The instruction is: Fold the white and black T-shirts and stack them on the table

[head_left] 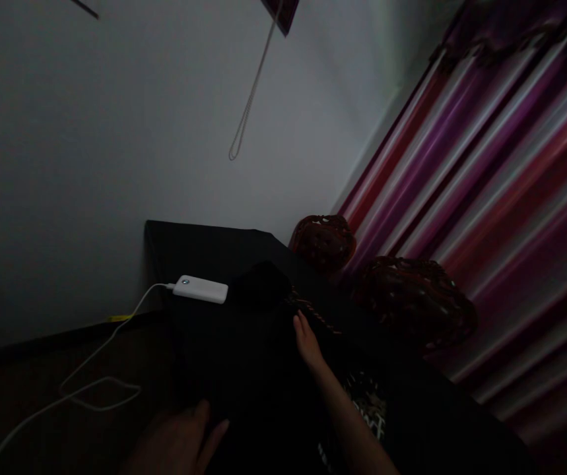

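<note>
The scene is very dark. A black cloth with pale printed lettering lies spread over a black-covered surface; it looks like a garment, but its outline is lost in the dark. My right hand lies flat on the black cloth, fingers stretched out. Just beyond its fingertips runs a reddish patterned cord, beside a dark bunched lump. At the bottom, my left hand is near the cloth's left side, blurred, with thumb and finger apart. Whether it touches the cloth is hard to see.
A white power bank lies on the black surface, with a white cable trailing down to the left. Carved dark wooden chair backs stand along the right, before a striped purple curtain. A beaded cord hangs on the wall.
</note>
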A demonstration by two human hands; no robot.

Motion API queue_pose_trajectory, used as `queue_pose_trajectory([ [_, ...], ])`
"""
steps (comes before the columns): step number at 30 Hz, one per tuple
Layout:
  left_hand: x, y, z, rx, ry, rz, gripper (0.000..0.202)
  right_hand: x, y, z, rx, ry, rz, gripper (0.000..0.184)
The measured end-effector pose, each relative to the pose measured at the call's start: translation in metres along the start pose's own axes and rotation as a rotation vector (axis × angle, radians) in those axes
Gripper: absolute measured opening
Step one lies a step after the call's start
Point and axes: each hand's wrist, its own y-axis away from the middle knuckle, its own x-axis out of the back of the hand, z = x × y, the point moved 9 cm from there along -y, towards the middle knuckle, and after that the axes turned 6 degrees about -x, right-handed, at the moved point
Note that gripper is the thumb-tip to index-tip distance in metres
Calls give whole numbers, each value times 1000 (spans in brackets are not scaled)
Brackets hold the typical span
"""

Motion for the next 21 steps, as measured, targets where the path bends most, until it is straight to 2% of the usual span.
queue_pose_trajectory([
  [2,16,-17,8,-46,-53,84,43,21,10,1,37,75,24,81],
  [5,28,-59,41,-160,-123,100,41,54,31,6,95,244,39,77],
  [8,28,-113,78,-242,-184,104,36,82,65,22,68,449,24,73],
  [11,17,-170,106,-266,-202,112,31,103,113,40,10,676,-27,72],
  [13,8,-206,119,-249,-210,110,27,105,146,50,23,794,-99,72],
  [16,-6,-251,130,-184,-216,95,28,92,186,71,103,913,-194,78],
  [18,-15,-273,133,-136,-219,79,30,86,198,84,180,962,-128,81],
  [21,-27,-292,138,-95,-227,43,34,82,203,94,294,986,14,81],
])
